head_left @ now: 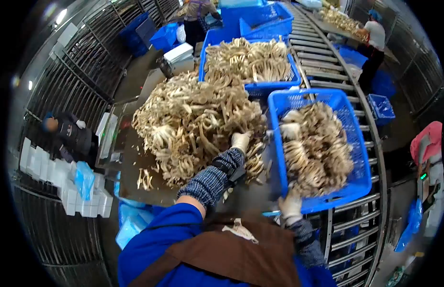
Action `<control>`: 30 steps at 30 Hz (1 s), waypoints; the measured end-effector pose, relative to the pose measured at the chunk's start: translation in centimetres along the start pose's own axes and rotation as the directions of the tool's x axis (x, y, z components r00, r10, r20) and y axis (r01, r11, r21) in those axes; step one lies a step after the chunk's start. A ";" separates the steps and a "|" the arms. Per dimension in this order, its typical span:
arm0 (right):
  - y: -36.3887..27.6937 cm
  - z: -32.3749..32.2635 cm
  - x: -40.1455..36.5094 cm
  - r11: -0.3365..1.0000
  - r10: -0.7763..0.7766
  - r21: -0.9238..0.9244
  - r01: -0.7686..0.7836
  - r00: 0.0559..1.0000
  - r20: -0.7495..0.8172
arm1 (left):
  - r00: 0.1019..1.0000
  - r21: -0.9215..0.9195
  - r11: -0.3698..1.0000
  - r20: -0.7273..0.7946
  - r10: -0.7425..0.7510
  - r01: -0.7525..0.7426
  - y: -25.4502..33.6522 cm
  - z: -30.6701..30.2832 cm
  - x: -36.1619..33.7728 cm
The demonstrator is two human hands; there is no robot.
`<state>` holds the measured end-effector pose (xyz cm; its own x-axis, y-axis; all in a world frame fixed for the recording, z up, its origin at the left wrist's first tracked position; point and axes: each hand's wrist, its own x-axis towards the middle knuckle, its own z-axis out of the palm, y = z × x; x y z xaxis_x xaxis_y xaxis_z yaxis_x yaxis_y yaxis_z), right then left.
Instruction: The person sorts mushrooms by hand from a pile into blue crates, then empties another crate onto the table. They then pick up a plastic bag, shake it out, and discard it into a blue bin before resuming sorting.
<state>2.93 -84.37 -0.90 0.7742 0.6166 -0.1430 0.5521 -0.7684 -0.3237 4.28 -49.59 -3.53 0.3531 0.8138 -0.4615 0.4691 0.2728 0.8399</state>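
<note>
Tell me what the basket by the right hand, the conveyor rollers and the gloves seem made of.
Basket: likely moulded plastic, smooth blue, with shine and perforated walls.
Rollers: probably bare grey metal, judging by bright streaks.
Gloves: pale and matte, perhaps knit fabric or thin rubber; too small to tell.

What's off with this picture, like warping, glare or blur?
Head view: wide-lens warping, with the conveyor rails bowed and corners black; head view: a lamp at upper left glares white; head view: the mushrooms and left hand look fairly sharp, but the far right worker is too small to judge focus.
</note>
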 end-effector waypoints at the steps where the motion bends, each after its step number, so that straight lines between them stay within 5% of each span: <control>1: -1.0 0.0 -0.6 0.999 -0.022 0.029 0.020 0.997 0.079 | 0.999 -0.079 0.997 0.034 0.016 -0.013 0.5 0.3 0.6; 2: -1.6 0.4 -1.7 0.997 -0.049 0.061 0.039 0.986 0.160 | 0.985 -0.038 0.990 -0.099 -0.140 0.136 3.8 -0.1 -2.4; 5: -3.6 1.3 -4.7 0.985 -0.160 0.085 0.149 0.976 0.149 | 0.960 -0.085 0.996 -0.281 0.004 -0.029 0.7 0.8 0.5; 6: -3.9 1.2 -5.5 0.976 -0.204 0.105 0.190 0.967 0.150 | 0.988 -0.149 0.983 -0.125 0.088 -0.106 1.6 -0.8 -1.9; 8: -3.7 0.8 -5.4 0.966 -0.243 0.100 0.237 0.968 0.059 | 0.963 -0.118 0.957 -0.099 0.253 -0.263 1.1 -2.7 -3.9; 10: -4.3 -2.7 -4.3 0.940 -0.323 0.203 0.276 0.910 0.259 | 0.949 -0.228 0.923 -0.011 0.315 -0.309 -0.7 -5.0 -5.1; 11: -4.9 -4.6 -3.5 0.930 -0.367 0.128 0.346 0.901 0.230 | 0.933 -0.257 0.904 0.025 0.358 -0.340 -1.8 -6.7 -5.7; 12: -5.0 -4.6 -2.7 0.927 -0.348 0.185 0.326 0.932 0.104 | 0.953 -0.169 0.955 0.142 0.268 -0.243 -1.9 -9.0 -6.7; 13: -5.6 -4.5 -1.5 0.895 -0.365 0.240 0.376 0.926 -0.090 | 0.912 -0.151 0.940 0.236 0.334 -0.305 -2.6 -10.5 -7.5; 14: -8.4 -6.5 -0.3 0.824 -0.450 0.196 0.531 0.825 -0.343 | 0.865 -0.138 0.923 0.324 0.384 -0.358 -3.5 -12.2 -8.4; 15: -10.9 -6.2 0.3 0.785 -0.349 0.400 0.473 0.871 -0.345 | 0.849 -0.174 0.921 0.359 0.388 -0.348 -1.6 -14.3 -11.8; 16: -12.8 -5.4 2.2 0.754 -0.323 0.557 0.347 0.935 -0.145 | 0.923 -0.056 0.993 0.367 0.114 -0.101 0.9 -16.4 -15.3; 18: -17.2 -2.0 5.8 0.559 -0.696 0.268 0.785 0.620 -0.363 | 0.815 -0.165 0.896 0.372 0.444 -0.412 -5.0 -17.5 -13.2; 19: -19.8 -0.3 6.7 0.531 -0.616 0.716 0.454 0.787 -0.041 | 0.780 -0.153 0.874 0.402 0.481 -0.460 -6.2 -18.6 -13.5; 20: -22.3 1.4 7.7 0.442 -0.451 0.895 -0.067 0.845 0.286 | 0.732 -0.140 0.842 0.434 0.525 -0.521 -6.9 -20.1 -13.3; 21: -25.4 2.8 7.8 0.083 -0.340 0.938 -0.337 0.875 0.344 | 0.711 -0.149 0.870 0.521 0.473 -0.470 -7.9 -21.8 -12.6; 22: -28.3 4.2 7.7 -0.314 -0.243 0.803 -0.506 0.861 0.447 | 0.786 -0.233 0.891 0.420 0.454 -0.390 -8.9 -23.6 -12.6; 23: -29.1 6.7 8.2 -0.069 -0.353 0.956 -0.284 0.904 0.242 | 0.869 -0.234 0.920 0.319 0.377 -0.313 -9.8 -25.9 -12.0; 25: -32.5 7.7 7.6 0.160 -0.412 0.968 -0.193 0.878 0.243 | 0.941 -0.261 0.936 0.182 0.286 -0.234 -10.6 -31.3 -11.3; 26: -34.9 8.9 7.0 0.202 -0.398 0.959 -0.199 0.878 0.266 | 0.951 -0.196 0.967 0.228 0.207 -0.163 -10.4 -33.8 -11.1; 28: -39.0 11.1 5.7 0.338 -0.419 0.933 -0.125 0.868 0.268 | 0.852 -0.188 0.866 0.173 0.493 -0.463 -10.5 -36.6 -10.8; 30: -42.5 13.7 5.0 0.577 -0.628 0.733 0.360 0.769 0.117 | 0.845 -0.151 0.874 0.223 0.486 -0.462 -11.4 -39.1 -8.7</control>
<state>-20.88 -46.29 -0.68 0.2127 0.9770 -0.0156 0.3705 -0.0955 -0.9239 -35.78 -39.74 2.09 0.7071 0.7057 -0.0458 0.1245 -0.0605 0.9904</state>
